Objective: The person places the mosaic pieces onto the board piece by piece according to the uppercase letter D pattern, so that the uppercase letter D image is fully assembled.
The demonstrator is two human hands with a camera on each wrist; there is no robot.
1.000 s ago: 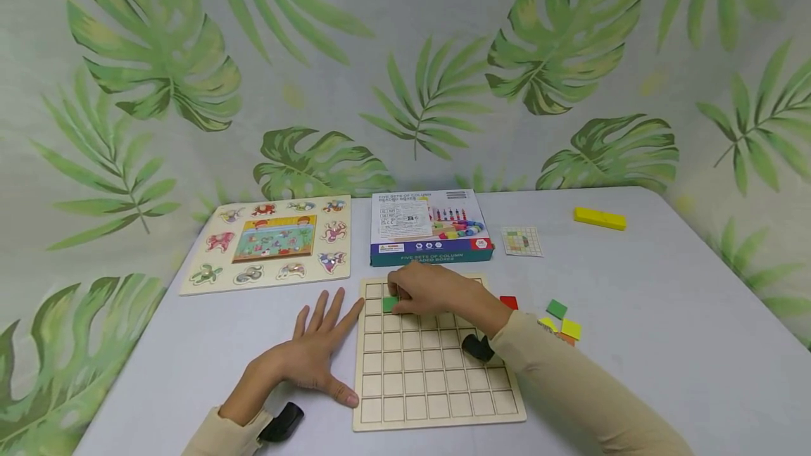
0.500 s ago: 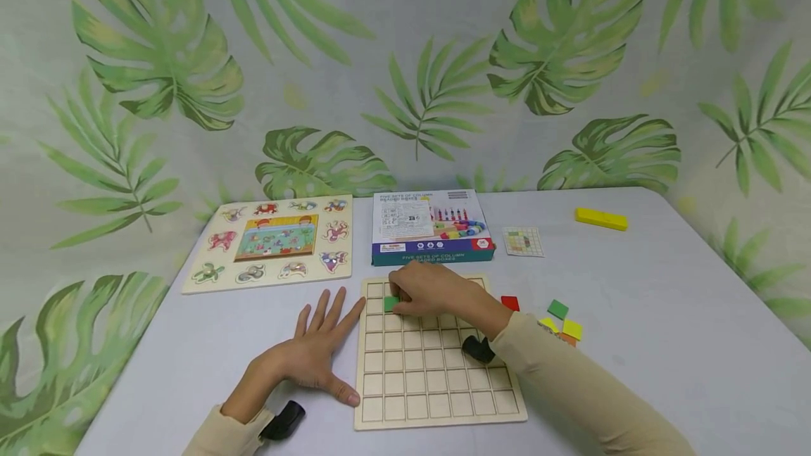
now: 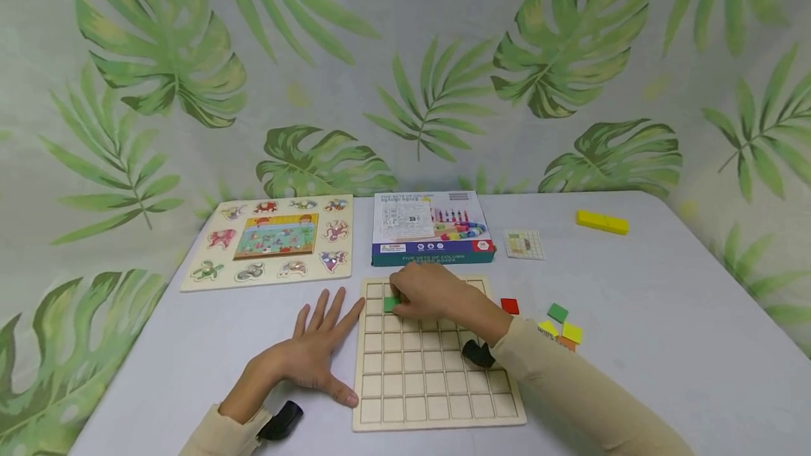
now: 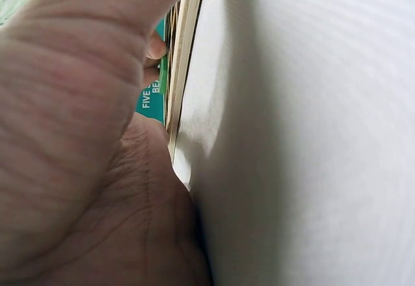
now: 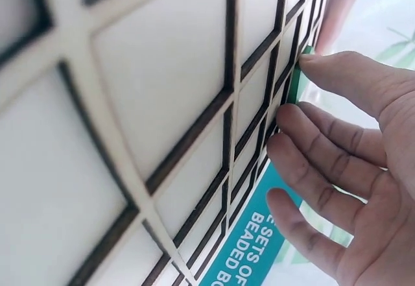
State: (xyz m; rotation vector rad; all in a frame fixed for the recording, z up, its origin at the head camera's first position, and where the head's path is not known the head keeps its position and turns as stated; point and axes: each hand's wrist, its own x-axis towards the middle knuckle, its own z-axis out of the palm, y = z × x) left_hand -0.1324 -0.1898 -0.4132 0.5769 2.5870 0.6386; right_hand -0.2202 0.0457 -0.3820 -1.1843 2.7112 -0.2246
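A wooden grid board [image 3: 437, 383] lies in the middle of the table in the head view. My right hand [image 3: 433, 292] reaches over its upper part and pinches a green square tile [image 3: 389, 305] at the second row, second column. In the right wrist view the thumb touches the tile's edge [image 5: 296, 85], while the other fingers curl near the grid. The index fingertip is partly hidden. With fingers spread, my left hand [image 3: 312, 356] rests at the board's left side, its thumb and index finger touching the edge. In the left wrist view its palm [image 4: 78, 156] fills the left half.
A red tile [image 3: 510, 306], a second green tile [image 3: 557, 312], yellow tiles [image 3: 572, 333] and an orange tile [image 3: 567, 344] lie right of the board. Behind stand a sea-animal puzzle [image 3: 279, 236], a boxed bead set [image 3: 433, 229], a pattern card [image 3: 524, 245] and a yellow block [image 3: 602, 222].
The view shifts very slightly. Both hands and the green tile stay in practically the same place on the board.
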